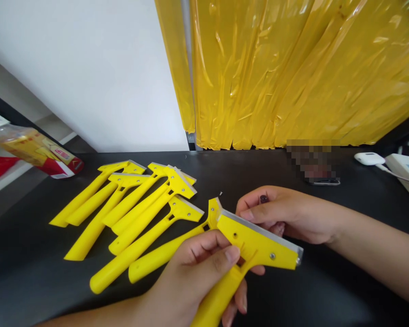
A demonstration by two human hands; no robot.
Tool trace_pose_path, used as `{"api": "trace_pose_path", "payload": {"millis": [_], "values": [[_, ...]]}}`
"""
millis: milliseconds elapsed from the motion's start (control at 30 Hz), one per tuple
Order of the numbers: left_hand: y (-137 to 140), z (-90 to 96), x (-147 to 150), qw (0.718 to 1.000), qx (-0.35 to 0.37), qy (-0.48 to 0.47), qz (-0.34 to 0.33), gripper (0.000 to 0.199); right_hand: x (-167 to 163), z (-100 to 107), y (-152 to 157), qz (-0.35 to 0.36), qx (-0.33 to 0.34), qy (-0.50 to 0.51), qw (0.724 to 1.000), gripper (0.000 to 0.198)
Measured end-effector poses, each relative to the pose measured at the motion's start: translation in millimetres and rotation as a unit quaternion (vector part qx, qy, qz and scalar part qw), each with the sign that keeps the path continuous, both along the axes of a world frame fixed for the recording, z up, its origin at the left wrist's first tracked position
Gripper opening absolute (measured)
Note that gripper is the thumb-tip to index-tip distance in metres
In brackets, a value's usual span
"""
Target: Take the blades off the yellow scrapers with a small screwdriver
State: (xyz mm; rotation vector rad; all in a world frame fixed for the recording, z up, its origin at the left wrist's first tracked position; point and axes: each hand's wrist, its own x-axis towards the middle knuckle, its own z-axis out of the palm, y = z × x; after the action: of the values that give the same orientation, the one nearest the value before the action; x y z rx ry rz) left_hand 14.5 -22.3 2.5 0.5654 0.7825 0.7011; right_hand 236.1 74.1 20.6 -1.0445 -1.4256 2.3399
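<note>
My left hand [204,268] is closed round the neck of a yellow scraper [259,243], thumb on its upper face. The head bears a metal blade along its far edge, a screw at the right and an open hole at the left. My right hand [276,213] is just beyond the blade, its fingers curled and thumb pressed in. A small dark round-ended thing [264,199] shows between those fingers; most of it is hidden. Several more yellow scrapers [136,218] lie overlapping on the black table, left of my hands. One of them [170,250] is partly covered by my left hand.
The black table [27,272] runs back to a white panel [98,72] and yellow plastic sheeting [276,77]. A bottle with a red and yellow label [44,147] lies at the left. A white earphone case [370,158] with a cable and a blurred object [322,180] are at the right.
</note>
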Motion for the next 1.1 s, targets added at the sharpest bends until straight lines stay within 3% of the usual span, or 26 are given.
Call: {"api": "trace_pose_path", "payload": {"millis": [133, 333, 600, 833, 1100], "values": [[-0.9, 0.4, -0.6, 1.000, 0.010, 0.006, -0.007, 0.026, 3.9, 1.1, -1.2, 0.000, 0.008, 0.045, 0.999, 0.042], [-3.0, -2.9, -0.3, 1.000, 0.015, 0.019, 0.000, 0.027, 4.8, 9.0, -1.9, 0.029, 0.014, -0.019, 0.999, 0.042], [1.5, -6.3, 0.5, 0.999, 0.016, 0.022, -0.045, 0.032, 5.2, 13.2, -3.3, 0.035, -0.026, -0.038, 0.998, 0.035], [0.9, -4.7, 1.3, 0.998, 0.036, 0.054, -0.019, 0.031, 3.7, 11.9, -5.9, 0.032, 0.039, -0.070, 0.996, 0.034], [2.7, -0.9, 4.1, 0.994, 0.002, 0.107, 0.022, 0.026, -3.5, 8.6, -8.1, 0.006, 0.087, -0.105, 0.991, 0.035]]}}
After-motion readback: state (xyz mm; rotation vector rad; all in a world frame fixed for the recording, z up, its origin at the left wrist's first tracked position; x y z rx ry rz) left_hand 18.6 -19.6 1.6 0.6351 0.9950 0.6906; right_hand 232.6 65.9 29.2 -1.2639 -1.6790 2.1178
